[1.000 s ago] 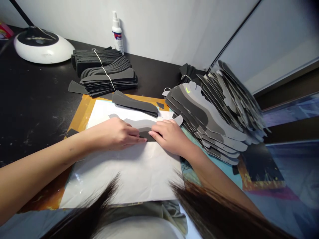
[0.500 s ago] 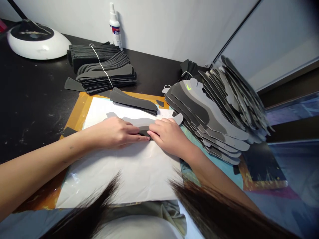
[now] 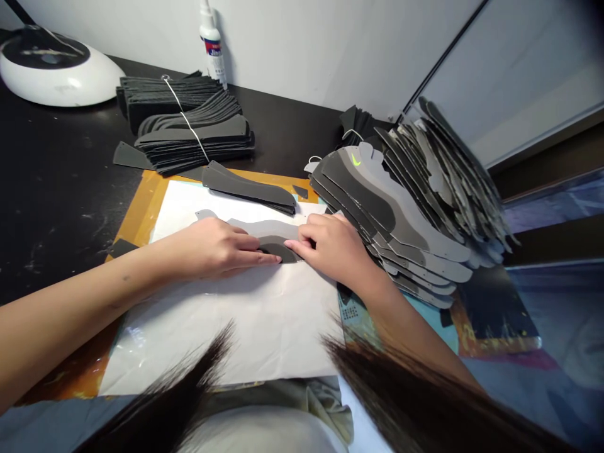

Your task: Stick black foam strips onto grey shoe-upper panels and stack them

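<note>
A grey shoe upper panel (image 3: pixel 264 228) with a darker curved lower section lies on a white paper sheet (image 3: pixel 245 314). On its left and middle part my left hand (image 3: pixel 221 248) rests, fingers stretched out and pressing the dark lower edge. At the panel's right end my right hand (image 3: pixel 330 245) has its fingers curled round the piece, with the thumb pressed on the dark section. Just beyond the panel lies a small stack of dark grey curved pieces (image 3: pixel 249 187). Both hands hide parts of the panel's ends.
On the right stand fanned shoe panels (image 3: pixel 401 214), one with a green swoosh, beside another pile (image 3: pixel 448 170). Tied dark pieces (image 3: pixel 189 126) sit at back left, near a white spray bottle (image 3: pixel 212 47) and a lamp base (image 3: pixel 61 72). Brown tape (image 3: pixel 129 217) edges the work surface.
My right hand has shifted right along the panel, its thumb parting from my left fingers, so more dark lower section shows. My left hand stays on the panel. The view has moved slightly.
</note>
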### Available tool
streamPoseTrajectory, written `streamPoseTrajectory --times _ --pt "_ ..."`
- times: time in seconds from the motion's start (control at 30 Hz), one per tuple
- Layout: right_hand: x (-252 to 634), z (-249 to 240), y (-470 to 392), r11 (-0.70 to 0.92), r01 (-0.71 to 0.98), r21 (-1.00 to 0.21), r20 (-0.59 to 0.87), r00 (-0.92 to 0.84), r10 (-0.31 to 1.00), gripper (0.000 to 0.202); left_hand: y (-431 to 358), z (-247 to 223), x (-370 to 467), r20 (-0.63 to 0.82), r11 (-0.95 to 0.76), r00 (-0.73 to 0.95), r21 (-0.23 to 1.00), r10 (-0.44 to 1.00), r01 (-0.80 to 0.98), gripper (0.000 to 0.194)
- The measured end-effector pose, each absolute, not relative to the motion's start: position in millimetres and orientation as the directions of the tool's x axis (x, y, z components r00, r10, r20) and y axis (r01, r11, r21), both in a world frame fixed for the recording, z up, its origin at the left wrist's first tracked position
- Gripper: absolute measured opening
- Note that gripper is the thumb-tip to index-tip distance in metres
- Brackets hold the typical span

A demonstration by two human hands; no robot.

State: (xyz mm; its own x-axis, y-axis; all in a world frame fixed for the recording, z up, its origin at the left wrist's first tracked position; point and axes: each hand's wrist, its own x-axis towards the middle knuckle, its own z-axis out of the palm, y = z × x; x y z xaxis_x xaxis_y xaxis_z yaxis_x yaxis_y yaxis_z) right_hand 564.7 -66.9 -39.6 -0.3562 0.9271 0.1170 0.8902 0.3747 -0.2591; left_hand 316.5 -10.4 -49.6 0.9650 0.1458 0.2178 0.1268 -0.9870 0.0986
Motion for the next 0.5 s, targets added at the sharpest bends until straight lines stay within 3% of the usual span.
streamPoseTrajectory --times 0.13,0.5 --pt "567.7 -38.3 -63.4 0.351 0.871 -0.345 0.104 -0.336 0.936 0.037 -10.4 -50.3 316.8 0.182 -0.985 0.970 0.093 0.162 0.147 0.041" --pt "568.0 -34.2 -62.5 0.342 0.861 -0.376 -0.007 -0.372 0.928 0.037 -11.2 -48.5 317.7 0.174 -0.982 0.968 0.085 0.182 0.169 0.039"
